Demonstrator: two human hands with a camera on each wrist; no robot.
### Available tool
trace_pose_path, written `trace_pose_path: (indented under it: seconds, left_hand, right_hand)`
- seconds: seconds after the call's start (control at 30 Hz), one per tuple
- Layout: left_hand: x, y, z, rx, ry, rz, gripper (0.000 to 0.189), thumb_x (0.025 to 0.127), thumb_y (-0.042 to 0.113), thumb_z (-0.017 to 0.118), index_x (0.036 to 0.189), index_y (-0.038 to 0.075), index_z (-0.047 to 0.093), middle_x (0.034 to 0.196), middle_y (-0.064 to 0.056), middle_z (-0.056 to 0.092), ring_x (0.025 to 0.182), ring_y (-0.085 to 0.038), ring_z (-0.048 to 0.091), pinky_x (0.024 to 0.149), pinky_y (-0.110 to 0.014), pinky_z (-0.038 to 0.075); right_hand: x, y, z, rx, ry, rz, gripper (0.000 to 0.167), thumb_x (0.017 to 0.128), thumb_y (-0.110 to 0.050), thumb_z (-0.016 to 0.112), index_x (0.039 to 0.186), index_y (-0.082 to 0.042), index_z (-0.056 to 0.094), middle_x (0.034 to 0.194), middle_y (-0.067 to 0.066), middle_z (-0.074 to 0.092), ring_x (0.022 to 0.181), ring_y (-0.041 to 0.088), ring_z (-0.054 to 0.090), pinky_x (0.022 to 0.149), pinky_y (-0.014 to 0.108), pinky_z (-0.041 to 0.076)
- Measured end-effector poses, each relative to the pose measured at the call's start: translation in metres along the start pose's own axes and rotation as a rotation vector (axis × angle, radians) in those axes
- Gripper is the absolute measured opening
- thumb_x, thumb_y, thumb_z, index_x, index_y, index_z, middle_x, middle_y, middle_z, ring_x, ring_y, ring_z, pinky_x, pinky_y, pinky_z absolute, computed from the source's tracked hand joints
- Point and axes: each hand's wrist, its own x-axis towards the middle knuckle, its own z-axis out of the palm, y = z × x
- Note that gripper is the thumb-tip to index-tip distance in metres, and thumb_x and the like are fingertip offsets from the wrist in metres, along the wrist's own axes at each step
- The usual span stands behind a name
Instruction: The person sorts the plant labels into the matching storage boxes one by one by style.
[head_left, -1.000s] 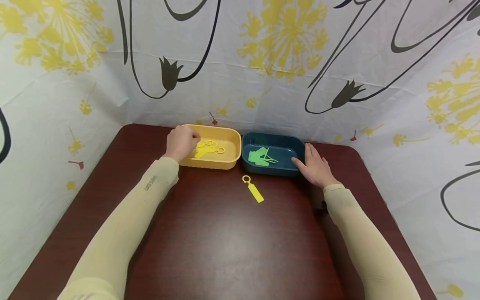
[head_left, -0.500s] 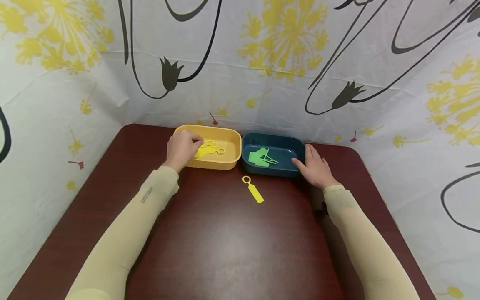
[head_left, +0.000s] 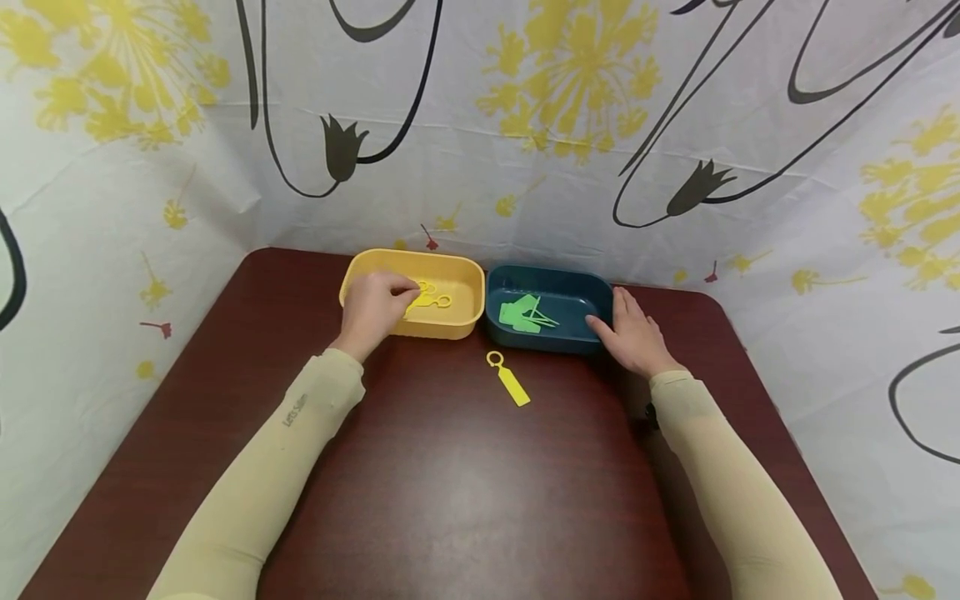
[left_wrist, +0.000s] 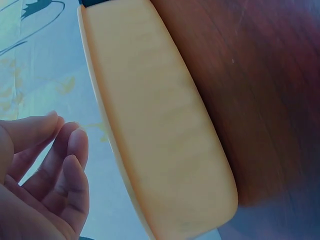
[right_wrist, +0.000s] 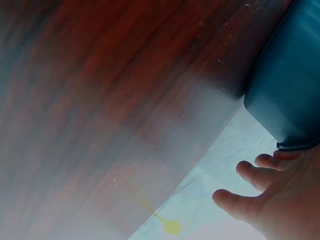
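Above the left part of the yellow bin (head_left: 471, 312), the left hand (head_left: 372, 307) has its thumb and fingertips drawn together. In the left wrist view, that same hand (left_wrist: 52, 170) shows curled fingers and no thing visible between them. Yellow ring tags (head_left: 431, 298) lie in the bin close beside the fingertips, partly hidden by the hand. Against the right end of the dark blue bin (head_left: 558, 340) rests the right hand (head_left: 636, 337), its fingers extended and its thumb at the rim. Several green tags (head_left: 525, 313) lie inside that bin.
One yellow ring tag (head_left: 513, 386) lies on the dark red-brown table (head_left: 465, 500) in front of the bins. The bins stand side by side at the table's far edge. A patterned white cloth (head_left: 480, 192) rises behind and at both sides.
The left hand has moved a little to the right and nearer the wearer over the yellow bin, uncovering its left rim. The right hand and the tag on the table stay put.
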Motion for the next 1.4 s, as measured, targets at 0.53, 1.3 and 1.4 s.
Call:
trace_pose_path:
  seconds: [0.53, 1.3, 1.4]
  left_hand:
    - [-0.023, 0.029, 0.029, 0.078, -0.201, 0.319, 0.013, 0.088, 0.02, 0.08, 0.1, 0.017, 0.083, 0.091, 0.004, 0.073, 0.083, -0.013, 0.065, 0.082, -0.034, 0.053]
    - [-0.027, 0.058, 0.078, 0.14, -0.585, 0.668, 0.028, 0.092, 0.027, 0.077, 0.117, 0.016, 0.076, 0.103, -0.001, 0.069, 0.092, -0.013, 0.055, 0.081, -0.029, 0.049]
    - [-0.028, 0.058, 0.084, 0.169, -0.627, 0.678, 0.034, 0.092, 0.03, 0.076, 0.123, 0.017, 0.073, 0.107, 0.0, 0.068, 0.095, -0.013, 0.054, 0.082, -0.028, 0.048]
  right_hand:
    - [-0.001, 0.002, -0.001, 0.0, 0.002, 0.004, 0.1, 0.097, -0.074, 0.031, 0.161, -0.005, -0.003, 0.167, 0.02, 0.001, 0.152, 0.039, 0.007, 0.113, 0.069, 0.008]
    - [-0.002, -0.002, -0.002, -0.017, 0.008, 0.005, 0.099, 0.098, -0.074, 0.029, 0.161, -0.005, -0.003, 0.166, 0.021, 0.002, 0.152, 0.039, 0.008, 0.113, 0.069, 0.012]
    - [-0.002, -0.002, -0.002, -0.015, 0.003, 0.004, 0.099, 0.098, -0.073, 0.03, 0.161, -0.005, -0.004, 0.166, 0.021, 0.0, 0.152, 0.04, 0.008, 0.113, 0.069, 0.011]
